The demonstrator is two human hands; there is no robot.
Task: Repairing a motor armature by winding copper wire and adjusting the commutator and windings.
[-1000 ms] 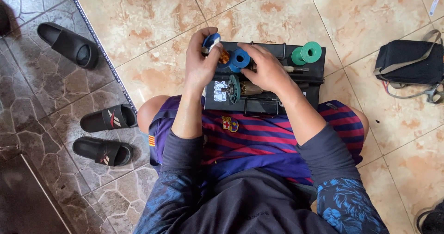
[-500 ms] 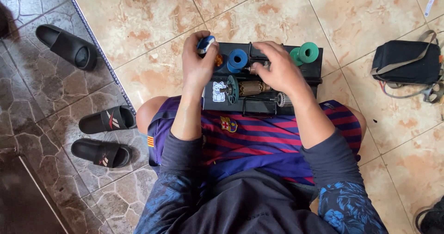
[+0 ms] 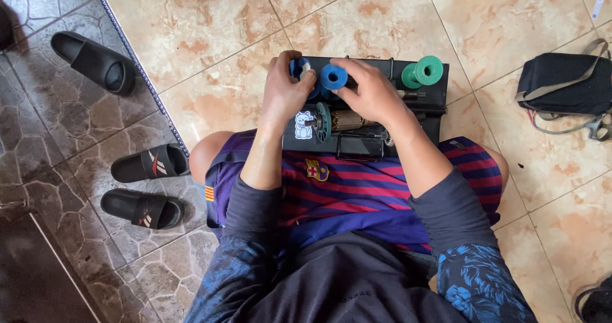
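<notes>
A black metal box (image 3: 428,103) rests on my lap, over striped red-and-blue shorts. On it lies a motor armature (image 3: 347,120) with copper windings and a teal fan disc. My left hand (image 3: 284,92) is closed around a blue spool at the box's top left corner. A second blue spool (image 3: 333,76) stands right beside it, with my right hand (image 3: 373,93) resting against it, fingers curled over the box's middle. Two green spools (image 3: 422,72) stand at the box's top right. What the right fingers grip is hidden.
Beige marble floor tiles surround me. A black bag (image 3: 563,85) with straps lies at the right. On the darker stone floor at the left lie a black slide sandal (image 3: 94,61) and a pair of black sandals (image 3: 146,184). A metal strip divides the two floors.
My right hand has slid from the box's centre up towards the blue spool. The left hand stayed on its spool at the top left corner. The view has shifted slightly.
</notes>
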